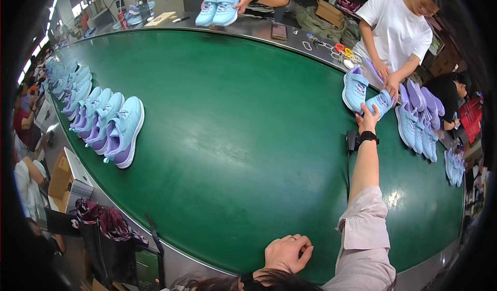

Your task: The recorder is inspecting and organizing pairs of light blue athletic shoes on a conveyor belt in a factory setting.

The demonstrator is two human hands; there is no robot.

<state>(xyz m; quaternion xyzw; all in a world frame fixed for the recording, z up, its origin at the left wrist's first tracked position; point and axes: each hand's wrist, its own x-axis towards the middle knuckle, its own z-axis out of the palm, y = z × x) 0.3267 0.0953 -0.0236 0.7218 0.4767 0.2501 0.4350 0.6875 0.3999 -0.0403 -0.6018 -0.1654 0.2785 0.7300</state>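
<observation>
My right hand (368,116) reaches far across the green belt, its fingers closed on the near end of a light blue sneaker (381,103). A co-worker's hand touches the far side of that shoe. Just left of it stands another light blue sneaker (355,90) with a purple lining. My left hand (289,252) rests on the belt near the lower edge, fingers curled in, with nothing visible in it. A black band circles my right wrist, and a small black box (352,142) with a cable sits beside it.
The green belt (222,187) fills the middle. Paired sneakers (124,130) line its left side; more sneakers (409,128) and purple insoles (415,95) lie right. Across it, one person holds two sneakers (217,9). A phone (279,32) lies on the far ledge. A bag (106,234) hangs lower left.
</observation>
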